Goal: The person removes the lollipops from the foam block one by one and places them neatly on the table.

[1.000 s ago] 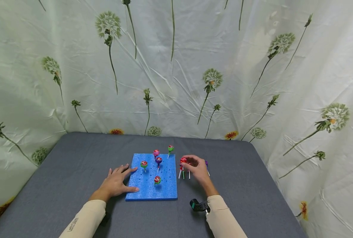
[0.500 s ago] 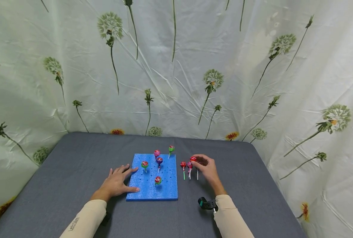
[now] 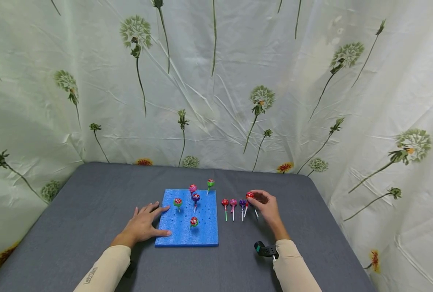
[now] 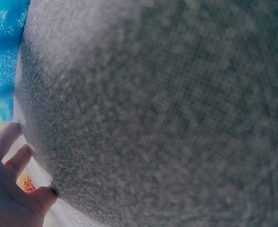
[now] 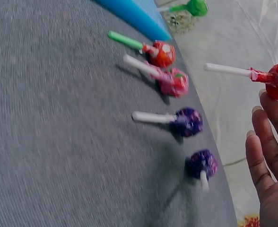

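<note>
Above the grey tabletop [image 3: 128,182], the right hand [image 3: 271,207] pinched a white-sticked red lollipop [image 3: 250,195] by its shiny head, partly cut off in the right wrist view. From the head camera, that hand hid most of a purple lollipop [image 5: 203,163] beside three others [image 3: 233,202]. The left hand [image 3: 141,224], fingers spread, touched the blue board [image 3: 169,237] bearing five lollipops [image 3: 196,198].

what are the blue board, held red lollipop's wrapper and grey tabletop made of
Blue square board: probably matte foam, from its speckled surface. Glossy red wrapper on the round lollipop in the right hand: likely thin plastic film, crinkled at the neck; foil possible. Grey tabletop: apparently dull woven fabric, finely ribbed.
</note>
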Demonstrator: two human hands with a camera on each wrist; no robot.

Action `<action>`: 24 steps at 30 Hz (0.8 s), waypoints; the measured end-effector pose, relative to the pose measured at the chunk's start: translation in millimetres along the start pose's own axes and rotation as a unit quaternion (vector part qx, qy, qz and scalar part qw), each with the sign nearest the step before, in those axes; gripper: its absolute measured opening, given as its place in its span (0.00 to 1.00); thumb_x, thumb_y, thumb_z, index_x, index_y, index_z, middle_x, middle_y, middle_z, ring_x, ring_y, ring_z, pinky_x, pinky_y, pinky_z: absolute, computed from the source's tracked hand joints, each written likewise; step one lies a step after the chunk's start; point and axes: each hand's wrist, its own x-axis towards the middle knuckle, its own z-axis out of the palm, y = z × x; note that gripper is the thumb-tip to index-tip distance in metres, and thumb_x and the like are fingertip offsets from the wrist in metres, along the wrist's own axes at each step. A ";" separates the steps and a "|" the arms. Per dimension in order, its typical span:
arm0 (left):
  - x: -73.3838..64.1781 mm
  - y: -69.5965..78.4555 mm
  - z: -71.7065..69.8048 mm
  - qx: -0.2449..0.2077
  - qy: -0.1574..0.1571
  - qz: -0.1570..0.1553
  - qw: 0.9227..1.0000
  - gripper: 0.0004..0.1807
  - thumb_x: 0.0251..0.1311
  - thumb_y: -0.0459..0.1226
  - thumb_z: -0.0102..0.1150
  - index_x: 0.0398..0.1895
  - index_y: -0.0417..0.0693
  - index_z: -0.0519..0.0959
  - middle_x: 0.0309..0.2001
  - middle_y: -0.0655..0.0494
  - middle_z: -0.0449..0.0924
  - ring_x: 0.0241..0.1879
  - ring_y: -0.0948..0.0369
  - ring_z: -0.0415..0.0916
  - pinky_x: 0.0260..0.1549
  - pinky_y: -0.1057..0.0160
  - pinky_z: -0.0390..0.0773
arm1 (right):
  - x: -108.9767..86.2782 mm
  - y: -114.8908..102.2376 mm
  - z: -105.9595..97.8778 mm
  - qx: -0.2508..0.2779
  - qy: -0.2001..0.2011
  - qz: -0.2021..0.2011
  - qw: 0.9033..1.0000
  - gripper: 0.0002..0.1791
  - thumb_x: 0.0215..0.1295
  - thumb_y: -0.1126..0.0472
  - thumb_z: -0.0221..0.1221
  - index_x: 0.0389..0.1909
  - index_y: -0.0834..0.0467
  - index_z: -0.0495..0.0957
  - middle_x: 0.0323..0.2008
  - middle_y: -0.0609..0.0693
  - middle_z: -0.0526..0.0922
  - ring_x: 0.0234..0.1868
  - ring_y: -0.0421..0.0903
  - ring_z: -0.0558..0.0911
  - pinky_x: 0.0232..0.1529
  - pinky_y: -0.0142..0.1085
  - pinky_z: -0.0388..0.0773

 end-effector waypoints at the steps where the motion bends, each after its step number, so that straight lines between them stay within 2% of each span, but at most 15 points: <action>1: 0.1 0.0 0.1 0.000 0.000 0.000 1.000 0.53 0.40 0.70 0.65 0.69 0.55 0.67 0.70 0.35 0.57 0.68 0.33 0.51 0.63 0.28 0.41 | 1.9 5.7 -2.3 0.000 0.006 0.001 1.000 0.15 0.59 0.67 0.66 0.47 0.68 0.80 0.41 0.59 0.83 0.38 0.37 0.79 0.39 0.26 0.76; 7: 0.8 -0.4 0.7 -0.001 -0.006 -0.005 1.000 0.54 0.40 0.70 0.64 0.70 0.55 0.66 0.70 0.34 0.56 0.68 0.33 0.50 0.63 0.28 0.40 | 4.8 17.2 -13.9 -0.018 0.021 -0.003 1.000 0.16 0.59 0.64 0.67 0.46 0.67 0.80 0.39 0.53 0.85 0.38 0.36 0.80 0.39 0.27 0.76; 15: 0.3 0.5 -0.9 -0.005 -0.007 -0.004 1.000 0.53 0.40 0.69 0.64 0.70 0.54 0.66 0.70 0.34 0.56 0.68 0.33 0.50 0.63 0.28 0.40 | 6.7 22.9 -30.1 -0.010 0.038 0.019 0.999 0.17 0.60 0.65 0.65 0.48 0.70 0.79 0.42 0.58 0.84 0.39 0.37 0.80 0.40 0.26 0.75; 22: -1.0 2.0 -2.1 0.002 -0.007 -0.003 1.000 0.53 0.40 0.69 0.64 0.70 0.54 0.66 0.70 0.33 0.56 0.68 0.32 0.51 0.63 0.28 0.41 | 9.5 34.1 -40.8 -0.017 0.058 0.048 0.997 0.17 0.60 0.64 0.66 0.47 0.69 0.80 0.35 0.45 0.85 0.35 0.33 0.79 0.37 0.25 0.74; 24: -0.8 2.4 -2.3 0.003 -0.008 -0.004 1.000 0.53 0.40 0.70 0.64 0.70 0.54 0.66 0.70 0.33 0.56 0.67 0.32 0.51 0.63 0.28 0.41 | 10.0 36.3 -42.2 -0.020 0.060 0.047 0.997 0.16 0.60 0.65 0.66 0.46 0.70 0.80 0.36 0.47 0.85 0.35 0.33 0.79 0.37 0.25 0.74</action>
